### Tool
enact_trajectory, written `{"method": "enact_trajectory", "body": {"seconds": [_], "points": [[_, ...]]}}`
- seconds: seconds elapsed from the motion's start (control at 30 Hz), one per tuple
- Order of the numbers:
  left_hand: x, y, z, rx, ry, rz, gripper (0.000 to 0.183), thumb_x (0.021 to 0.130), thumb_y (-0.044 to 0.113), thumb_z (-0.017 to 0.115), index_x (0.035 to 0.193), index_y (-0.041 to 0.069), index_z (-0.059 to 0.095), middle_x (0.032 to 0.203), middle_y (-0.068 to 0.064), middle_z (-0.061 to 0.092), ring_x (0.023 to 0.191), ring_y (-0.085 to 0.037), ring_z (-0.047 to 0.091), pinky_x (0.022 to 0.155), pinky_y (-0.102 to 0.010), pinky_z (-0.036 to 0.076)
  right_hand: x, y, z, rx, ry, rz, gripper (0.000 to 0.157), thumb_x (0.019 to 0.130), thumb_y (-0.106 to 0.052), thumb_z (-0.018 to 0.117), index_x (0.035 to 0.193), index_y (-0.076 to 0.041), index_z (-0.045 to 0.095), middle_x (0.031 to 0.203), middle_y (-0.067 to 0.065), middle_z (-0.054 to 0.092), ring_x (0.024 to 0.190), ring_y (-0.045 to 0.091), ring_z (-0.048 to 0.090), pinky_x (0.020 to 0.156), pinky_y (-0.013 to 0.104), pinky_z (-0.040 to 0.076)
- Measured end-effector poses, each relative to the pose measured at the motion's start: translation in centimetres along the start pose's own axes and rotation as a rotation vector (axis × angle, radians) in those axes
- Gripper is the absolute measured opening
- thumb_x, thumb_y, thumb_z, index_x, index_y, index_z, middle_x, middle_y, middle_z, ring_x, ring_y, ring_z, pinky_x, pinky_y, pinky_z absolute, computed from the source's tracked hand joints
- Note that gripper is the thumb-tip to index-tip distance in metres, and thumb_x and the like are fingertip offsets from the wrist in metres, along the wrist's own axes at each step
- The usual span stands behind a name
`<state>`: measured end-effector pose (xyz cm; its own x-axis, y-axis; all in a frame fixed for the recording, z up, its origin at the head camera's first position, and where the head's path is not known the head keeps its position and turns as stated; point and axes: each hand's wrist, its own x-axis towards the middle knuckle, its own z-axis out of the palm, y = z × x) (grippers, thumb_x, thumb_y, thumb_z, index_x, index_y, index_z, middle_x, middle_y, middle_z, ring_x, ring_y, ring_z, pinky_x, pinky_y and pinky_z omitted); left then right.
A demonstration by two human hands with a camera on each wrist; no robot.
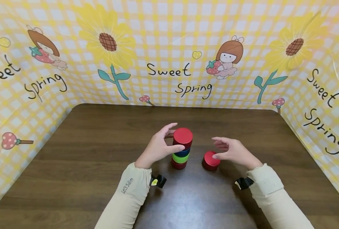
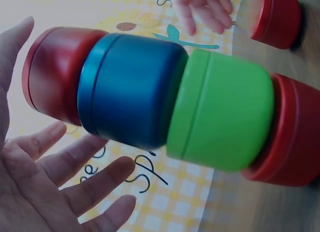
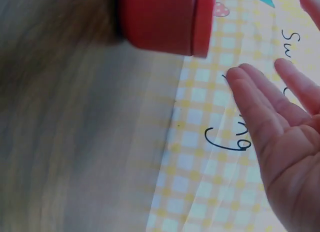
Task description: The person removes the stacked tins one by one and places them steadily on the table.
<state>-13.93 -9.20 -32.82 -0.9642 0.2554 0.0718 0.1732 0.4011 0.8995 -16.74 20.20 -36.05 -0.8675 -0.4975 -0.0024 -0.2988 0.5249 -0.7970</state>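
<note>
A stack of round lidded tins stands upright near the middle of the table. From the top down it has a red tin [image 1: 183, 136], a blue tin [image 2: 135, 92], a green tin [image 2: 225, 112] and another red tin [image 2: 295, 134]. My left hand [image 1: 157, 148] is around the upper part of the stack, fingers spread and thumb out; in the left wrist view the fingers look apart from the tins. A separate red tin [image 1: 210, 161] stands to the right of the stack. Beside and just above it hovers my right hand [image 1: 237, 153], its fingers extended, gripping nothing.
The brown wooden table [image 1: 115, 127] has rounded far corners. A yellow checked cloth [image 1: 169, 41] with flowers and lettering hangs behind it and along both sides. Black straps with small devices [image 1: 159, 181] are at both wrists, below the sleeves.
</note>
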Motion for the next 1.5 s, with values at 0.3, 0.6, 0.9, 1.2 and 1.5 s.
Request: {"method": "enact_trajectory", "body": {"seconds": [0.3,0.6,0.9,1.2,1.5], "points": [[-0.2,-1.6,-0.3,-0.035,-0.027,0.054,0.070,0.083,0.017,0.074,0.144,0.007,0.041,0.131,-0.016,0.055,0.120,-0.033,0.050,0.096,-0.054,0.042,0.4,-1.1,0.6,0.103,0.113,-0.035,0.058,0.081,-0.007,0.076,0.131,0.007,0.051,0.118,0.028,0.059,0.111,0.043,0.056,0.093,0.045,0.047],[-0.3,-2.4,-0.3,-0.070,-0.040,0.062,0.063,0.083,0.015,0.074,0.139,0.006,0.045,0.130,-0.018,0.054,0.119,-0.035,0.051,0.097,-0.055,0.041,1.0,-2.2,1.1,0.126,0.136,-0.088,0.056,0.082,-0.006,0.075,0.132,0.004,0.052,0.118,0.022,0.062,0.111,0.040,0.057,0.096,0.046,0.045],[-0.2,-3.0,-0.2,-0.085,-0.050,0.041,0.063,0.083,0.014,0.073,0.138,0.005,0.045,0.129,-0.018,0.054,0.120,-0.035,0.050,0.098,-0.055,0.040,1.4,-3.5,1.9,0.138,0.138,-0.124,0.055,0.083,-0.009,0.074,0.133,0.001,0.052,0.124,0.020,0.060,0.114,0.034,0.057,0.099,0.050,0.041],[-0.2,-3.3,-0.3,-0.067,-0.064,0.057,0.064,0.083,0.015,0.073,0.140,0.005,0.045,0.131,-0.019,0.055,0.119,-0.037,0.050,0.098,-0.056,0.040,2.2,-4.8,2.8,0.150,0.140,-0.145,0.059,0.082,-0.008,0.075,0.135,0.000,0.051,0.122,0.020,0.060,0.112,0.031,0.058,0.099,0.048,0.042],[-0.3,-3.2,0.0,-0.060,-0.067,0.023,0.068,0.083,0.014,0.074,0.142,0.005,0.043,0.130,-0.017,0.056,0.119,-0.038,0.050,0.096,-0.055,0.042,2.8,-5.9,3.7,0.183,0.121,-0.161,0.063,0.081,-0.009,0.076,0.137,0.000,0.049,0.121,0.018,0.061,0.111,0.031,0.058,0.098,0.050,0.042]]}}
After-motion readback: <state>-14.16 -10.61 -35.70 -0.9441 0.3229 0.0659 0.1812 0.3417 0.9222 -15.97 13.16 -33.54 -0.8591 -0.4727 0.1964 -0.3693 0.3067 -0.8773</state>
